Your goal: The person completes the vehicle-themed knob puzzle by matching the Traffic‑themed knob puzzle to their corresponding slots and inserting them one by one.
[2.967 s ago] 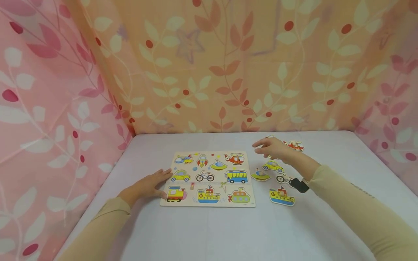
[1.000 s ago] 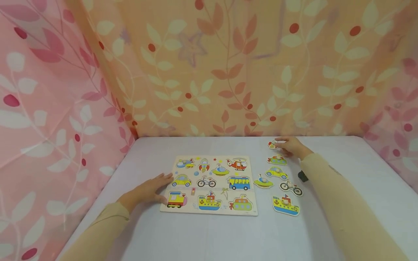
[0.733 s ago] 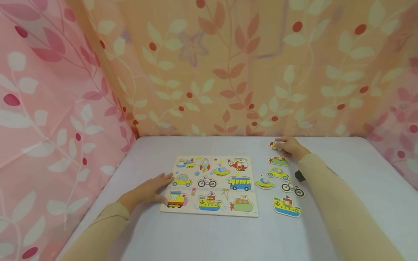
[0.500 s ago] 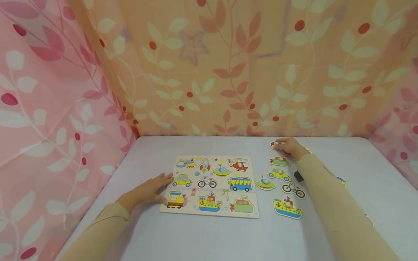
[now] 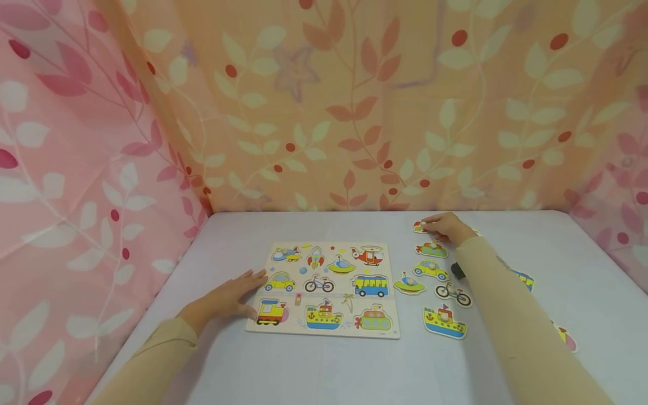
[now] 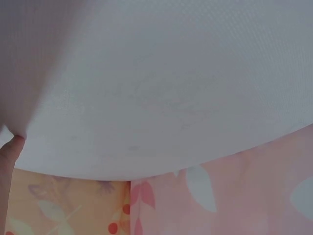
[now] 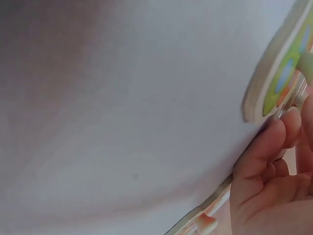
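Observation:
The puzzle board (image 5: 322,332), printed with vehicles, lies on the table. My left hand (image 5: 228,296) rests at its left edge, fingers spread and the thumb on the corner by the train. At the back right my right hand (image 5: 446,226) pinches a small red-and-yellow puzzle piece (image 5: 418,227), mostly hidden behind the fingers. Just in front of that hand lies the green submarine piece (image 5: 432,249), whose edge also shows in the right wrist view. Nearer sit the yellow car piece (image 5: 430,270), flying saucer piece (image 5: 405,288), bicycle piece (image 5: 454,296) and ship piece (image 5: 443,323).
The right forearm partly covers a blue bus piece (image 5: 525,279) and a pink-ended piece (image 5: 568,338). A black object (image 5: 458,271) shows beside the right sleeve. Patterned curtains (image 5: 314,112) enclose the back and sides of the white table (image 5: 314,371).
Three seconds ago my right hand hovered over the pieces with straighter fingers; it then took hold of the red-and-yellow piece, which has shifted slightly left. The left hand stays put.

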The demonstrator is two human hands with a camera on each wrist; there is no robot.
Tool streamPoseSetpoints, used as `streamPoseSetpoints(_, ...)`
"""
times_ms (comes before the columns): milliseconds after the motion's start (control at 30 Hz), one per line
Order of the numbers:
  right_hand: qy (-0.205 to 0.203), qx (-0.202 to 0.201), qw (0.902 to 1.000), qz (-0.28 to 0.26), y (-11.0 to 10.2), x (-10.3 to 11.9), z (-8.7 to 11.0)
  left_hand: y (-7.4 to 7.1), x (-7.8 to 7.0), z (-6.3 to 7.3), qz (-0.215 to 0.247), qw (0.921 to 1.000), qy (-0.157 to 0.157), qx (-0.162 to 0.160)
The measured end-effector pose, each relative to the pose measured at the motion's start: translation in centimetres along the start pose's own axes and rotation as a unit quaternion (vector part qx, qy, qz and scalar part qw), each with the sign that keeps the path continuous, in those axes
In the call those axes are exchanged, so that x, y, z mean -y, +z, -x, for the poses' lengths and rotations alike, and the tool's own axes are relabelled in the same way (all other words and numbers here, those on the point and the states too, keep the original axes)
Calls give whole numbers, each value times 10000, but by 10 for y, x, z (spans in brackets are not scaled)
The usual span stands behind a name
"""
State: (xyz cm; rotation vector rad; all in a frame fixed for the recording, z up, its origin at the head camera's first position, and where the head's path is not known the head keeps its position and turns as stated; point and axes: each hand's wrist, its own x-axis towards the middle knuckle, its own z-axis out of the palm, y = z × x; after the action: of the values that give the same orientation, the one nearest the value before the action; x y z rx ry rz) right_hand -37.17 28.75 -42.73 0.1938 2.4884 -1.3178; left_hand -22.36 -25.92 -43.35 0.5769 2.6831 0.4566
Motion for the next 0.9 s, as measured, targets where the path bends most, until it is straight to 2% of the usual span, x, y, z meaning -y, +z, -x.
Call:
streamPoseSetpoints(300, 158, 0, 9999, 16, 0, -2, -7, 0, 0, 2, 38, 10000, 52, -13)
streamPoseSetpoints(567, 250, -150, 9996, 20, 2, 0, -3, 0, -1, 3, 64, 9999, 84, -66)
streamPoseSetpoints(900, -215, -5, 9998, -10, 3, 6, 8, 0, 1, 4, 37, 9998, 163, -104)
